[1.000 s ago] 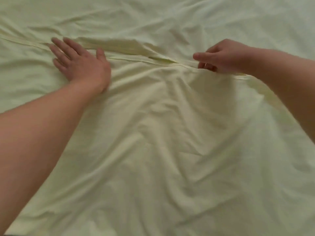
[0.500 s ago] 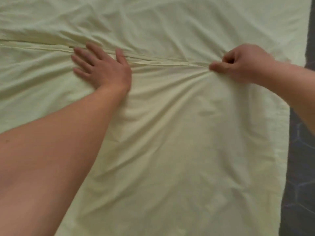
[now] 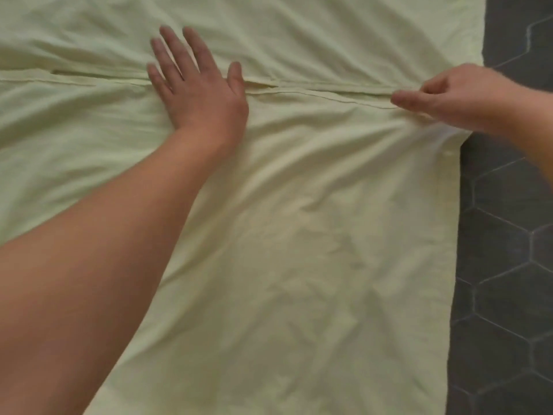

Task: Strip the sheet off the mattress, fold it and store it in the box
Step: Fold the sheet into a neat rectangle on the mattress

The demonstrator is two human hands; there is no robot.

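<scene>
Sheet (image 3: 299,235), pale green, one: lies spread flat with a near layer doubled up so that a hemmed edge (image 3: 329,95) runs across the upper part, its right border beside dark hexagon floor tiles (image 3: 508,235). Progress, as judged: stripping looks done and folding is at an early fold, with further folds and the storing left; no box and no bare mattress in view. Hands, two: left hand (image 3: 197,88) presses flat on the hem, fingers straight and spread apart; right hand (image 3: 449,97) pinches the sheet at its hem near the right border, thumb against curled fingers.
</scene>
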